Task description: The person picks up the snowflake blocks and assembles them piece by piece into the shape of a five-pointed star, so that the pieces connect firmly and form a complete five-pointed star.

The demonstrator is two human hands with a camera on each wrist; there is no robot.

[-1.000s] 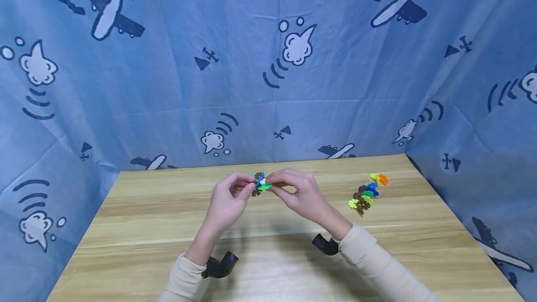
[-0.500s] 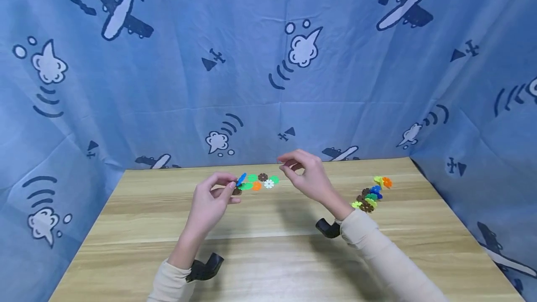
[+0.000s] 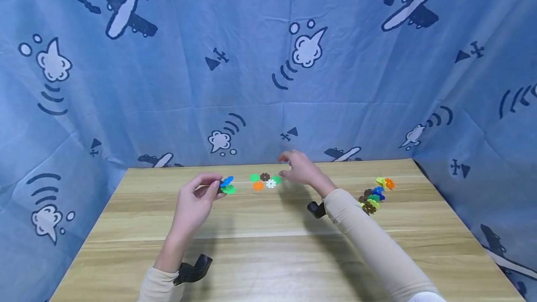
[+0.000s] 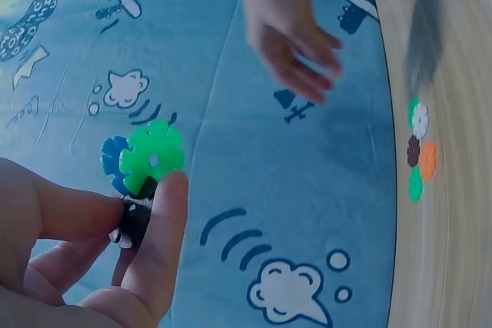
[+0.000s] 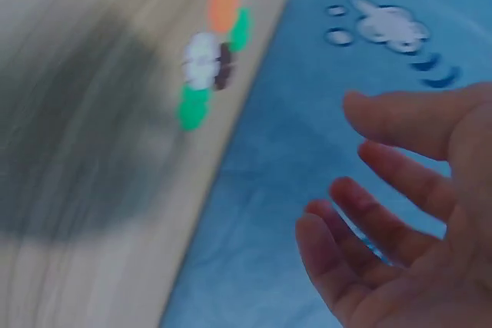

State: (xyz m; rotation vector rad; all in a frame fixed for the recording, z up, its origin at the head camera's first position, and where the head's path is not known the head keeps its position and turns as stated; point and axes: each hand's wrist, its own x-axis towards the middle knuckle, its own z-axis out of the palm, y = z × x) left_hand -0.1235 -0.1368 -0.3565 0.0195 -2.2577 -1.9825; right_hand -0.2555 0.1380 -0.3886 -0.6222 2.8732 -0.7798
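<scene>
My left hand (image 3: 194,205) pinches a small joined cluster of plastic snowflake discs above the table. A green disc (image 4: 165,146) and a blue disc (image 4: 113,157) stick out of it; thumb and fingers grip its dark part (image 4: 135,220). My right hand (image 3: 302,169) holds nothing and hovers with loosely bent fingers near several loose snowflake discs lying flat. Among these are an orange disc (image 3: 258,185), a white disc (image 3: 270,184), a brown disc (image 3: 265,177) and two green ones. In the right wrist view those discs look blurred.
Farther right on the wooden table (image 3: 268,255) lies a longer joined chain of snowflake discs (image 3: 373,198), with a yellow-and-orange end (image 3: 389,183). A blue curtain (image 3: 251,83) printed with airplanes rises directly behind the table's back edge.
Both hands were together at the cluster. They have parted: my left hand moved left with the cluster, and my right hand came away without it, uncovering the loose discs.
</scene>
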